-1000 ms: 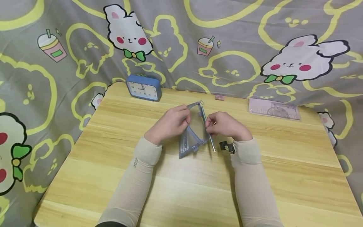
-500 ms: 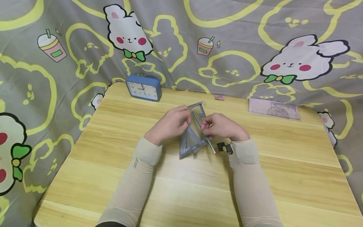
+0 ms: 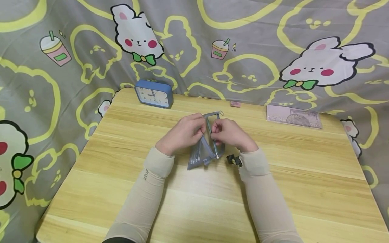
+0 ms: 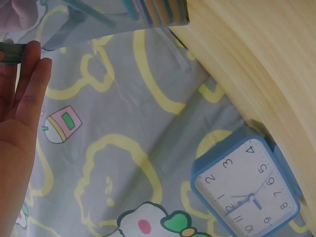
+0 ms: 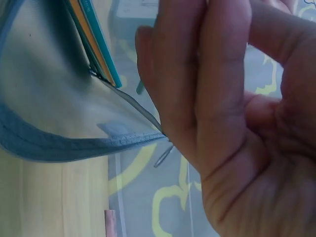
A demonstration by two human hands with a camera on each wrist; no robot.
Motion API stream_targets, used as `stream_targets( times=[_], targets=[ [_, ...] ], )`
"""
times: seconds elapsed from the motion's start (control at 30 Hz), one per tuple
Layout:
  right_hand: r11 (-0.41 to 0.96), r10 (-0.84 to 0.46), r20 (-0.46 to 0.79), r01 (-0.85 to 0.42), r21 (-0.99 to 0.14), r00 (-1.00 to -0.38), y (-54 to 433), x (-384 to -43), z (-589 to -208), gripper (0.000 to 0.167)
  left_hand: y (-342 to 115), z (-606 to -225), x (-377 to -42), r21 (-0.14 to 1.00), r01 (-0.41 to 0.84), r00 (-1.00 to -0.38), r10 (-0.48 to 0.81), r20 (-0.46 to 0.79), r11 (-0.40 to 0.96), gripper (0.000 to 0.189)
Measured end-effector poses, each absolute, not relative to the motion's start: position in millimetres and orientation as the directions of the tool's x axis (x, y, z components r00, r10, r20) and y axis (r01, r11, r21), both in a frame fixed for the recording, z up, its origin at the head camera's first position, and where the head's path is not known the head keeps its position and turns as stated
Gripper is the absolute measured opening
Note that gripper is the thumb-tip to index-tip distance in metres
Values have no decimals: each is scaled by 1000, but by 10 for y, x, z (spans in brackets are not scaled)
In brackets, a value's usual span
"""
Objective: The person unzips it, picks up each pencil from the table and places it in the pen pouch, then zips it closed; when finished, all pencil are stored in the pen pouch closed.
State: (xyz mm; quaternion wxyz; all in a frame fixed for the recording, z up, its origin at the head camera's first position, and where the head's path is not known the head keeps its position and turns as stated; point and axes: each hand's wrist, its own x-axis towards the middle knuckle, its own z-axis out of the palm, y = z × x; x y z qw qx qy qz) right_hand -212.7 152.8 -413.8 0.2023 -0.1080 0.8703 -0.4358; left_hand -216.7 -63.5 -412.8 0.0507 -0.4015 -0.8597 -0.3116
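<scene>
My left hand (image 3: 185, 132) pinches the rim of a translucent grey-blue zip pouch (image 3: 196, 156), its mouth spread apart. A slim teal pencil (image 3: 215, 150) is pinched between the thumb and fingers of my right hand (image 3: 231, 135), slanting across the pouch's mouth. Its near end shows by the pouch's near corner. In the left wrist view, several pencils show through the pouch wall (image 4: 94, 38), above the left hand (image 4: 22, 116). Teal and orange pencils (image 5: 98, 44) lie along the pouch's inside in the right wrist view, where the right hand (image 5: 212, 98) covers most of the held pencil.
A blue alarm clock (image 3: 154, 94) stands at the back left of the wooden table (image 3: 194, 202). At the back right lies a flat pink printed packet (image 3: 293, 117), with a small pink piece (image 3: 235, 104) nearby. A patterned curtain (image 3: 194, 77) hangs behind. Something black (image 3: 234, 160) sits at the right wrist.
My right hand has moved left with the pencil, from beside the pouch's right edge to over its mouth. The pouch has shifted slightly; the left hand keeps its grip.
</scene>
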Motion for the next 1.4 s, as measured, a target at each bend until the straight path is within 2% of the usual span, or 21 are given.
stream_targets(
  times=[0.73, 1.0, 1.23, 1.4],
  targets=[
    [610, -292, -253, 24, -792, -922, 1437, -2142, -4226, 7, -625, -4131, -2167, 494, 733, -659, 669, 344, 467, 18],
    [634, -298, -234, -9, -773, -925, 1358, -2139, -4279, 9, -625, -4127, -2168, 492, 742, -649, 671, 358, 455, 19],
    [707, -284, -156, -96, -701, -946, 1299, -2134, -4317, 9, -636, -4130, -2168, 517, 728, -662, 658, 359, 450, 21],
    [688, -294, -163, -90, -720, -942, 1290, -2137, -4323, 11, -639, -4123, -2167, 497, 736, -657, 660, 363, 459, 19]
  ],
)
